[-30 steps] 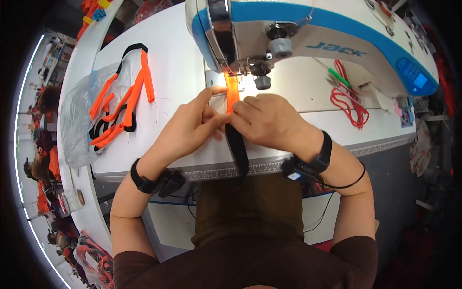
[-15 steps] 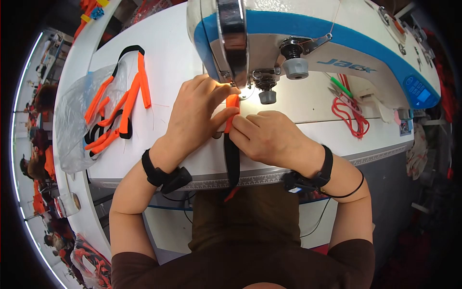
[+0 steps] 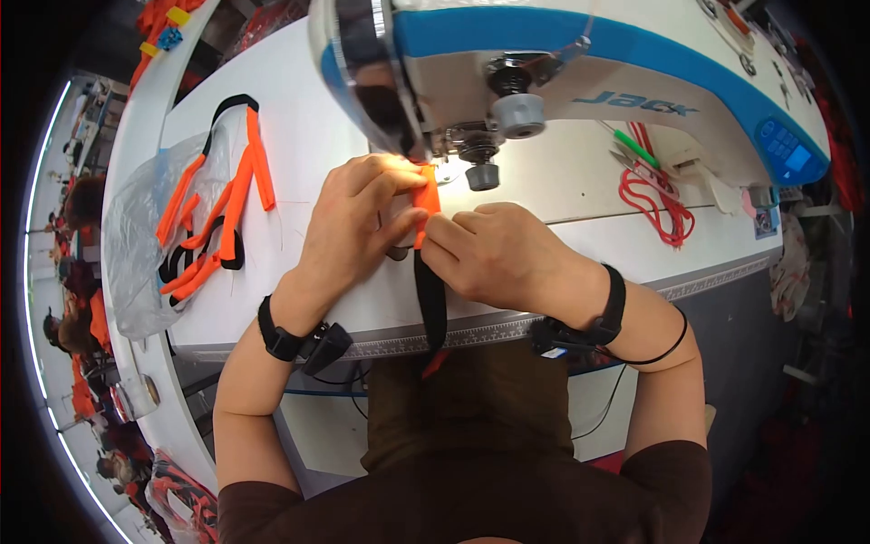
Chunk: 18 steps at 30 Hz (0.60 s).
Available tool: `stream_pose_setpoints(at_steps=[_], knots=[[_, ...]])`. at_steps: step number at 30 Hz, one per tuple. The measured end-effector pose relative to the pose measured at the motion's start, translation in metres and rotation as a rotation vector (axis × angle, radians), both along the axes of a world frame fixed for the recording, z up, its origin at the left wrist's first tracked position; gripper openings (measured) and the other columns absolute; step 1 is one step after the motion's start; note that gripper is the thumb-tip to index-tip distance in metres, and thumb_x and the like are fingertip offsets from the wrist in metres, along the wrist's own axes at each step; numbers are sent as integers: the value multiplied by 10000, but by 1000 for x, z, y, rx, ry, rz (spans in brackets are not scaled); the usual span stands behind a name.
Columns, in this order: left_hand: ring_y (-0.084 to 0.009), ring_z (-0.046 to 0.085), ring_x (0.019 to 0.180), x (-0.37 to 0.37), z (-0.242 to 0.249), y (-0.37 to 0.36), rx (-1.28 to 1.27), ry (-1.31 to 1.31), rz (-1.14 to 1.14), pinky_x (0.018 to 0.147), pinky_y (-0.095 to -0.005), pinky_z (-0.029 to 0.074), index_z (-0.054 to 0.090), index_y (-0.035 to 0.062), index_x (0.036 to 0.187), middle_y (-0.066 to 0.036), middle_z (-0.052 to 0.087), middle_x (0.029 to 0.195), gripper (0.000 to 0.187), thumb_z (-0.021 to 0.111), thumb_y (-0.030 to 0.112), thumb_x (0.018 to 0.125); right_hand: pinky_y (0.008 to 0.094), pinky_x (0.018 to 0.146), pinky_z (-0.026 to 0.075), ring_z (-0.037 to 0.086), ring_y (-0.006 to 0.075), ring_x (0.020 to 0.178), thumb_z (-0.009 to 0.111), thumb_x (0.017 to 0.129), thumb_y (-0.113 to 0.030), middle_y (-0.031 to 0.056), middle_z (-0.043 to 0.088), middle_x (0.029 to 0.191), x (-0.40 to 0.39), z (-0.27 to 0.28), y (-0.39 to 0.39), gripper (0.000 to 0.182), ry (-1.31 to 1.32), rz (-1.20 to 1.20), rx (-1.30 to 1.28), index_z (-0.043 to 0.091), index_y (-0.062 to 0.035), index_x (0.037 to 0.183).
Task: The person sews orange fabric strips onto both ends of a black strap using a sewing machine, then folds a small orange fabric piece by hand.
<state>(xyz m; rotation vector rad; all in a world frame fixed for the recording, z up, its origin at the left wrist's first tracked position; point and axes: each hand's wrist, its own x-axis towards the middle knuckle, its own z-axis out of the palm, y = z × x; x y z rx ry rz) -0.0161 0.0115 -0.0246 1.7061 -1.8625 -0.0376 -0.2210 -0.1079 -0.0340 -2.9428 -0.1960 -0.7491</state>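
An orange fabric strap (image 3: 430,193) with a black tail (image 3: 430,299) runs from beneath the needle area of a sewing machine (image 3: 535,36) toward me. The tail hangs over the table's front edge and ends in a bit of orange. My left hand (image 3: 352,218) pinches the strap's left side close to the needle, with thumb and fingertips on the orange part. On the other side, my right hand (image 3: 489,249) grips the strap's right edge between thumb and curled fingers, slightly nearer to me. The machine head hides the strap's far end.
Finished-looking orange and black straps (image 3: 237,186) lie on a clear plastic bag (image 3: 136,227) at the left. Under the machine arm at the right are scissors (image 3: 634,166), a green-handled tool (image 3: 636,148) and red cord (image 3: 657,204). A ruler strip (image 3: 480,335) lines the front edge.
The view has shifted, so the machine appears farther left and higher. Both hands keep their hold on the strap, with little visible movement of the fingers.
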Motion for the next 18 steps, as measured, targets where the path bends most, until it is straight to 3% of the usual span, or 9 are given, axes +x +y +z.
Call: stream_pose_setpoints(at_steps=[9, 18], knots=[[-326, 660, 1221, 1, -1, 4, 23, 50, 26, 1060, -448, 484, 731, 89, 1198, -95, 730, 1262, 357, 850, 188, 877, 331, 596, 542, 659, 162, 709, 712, 793, -95, 33, 582, 904, -1, 10, 0, 191, 76, 4, 6, 675, -53, 976], [-330, 656, 1174, 3, 1, -1, 19, 89, 35, 1049, -432, 478, 746, 81, 1201, -94, 731, 1212, 340, 836, 185, 891, 329, 589, 544, 669, 166, 721, 712, 792, -94, 35, 602, 932, 2, 6, -5, 205, 39, -1, 33, 661, -55, 987]])
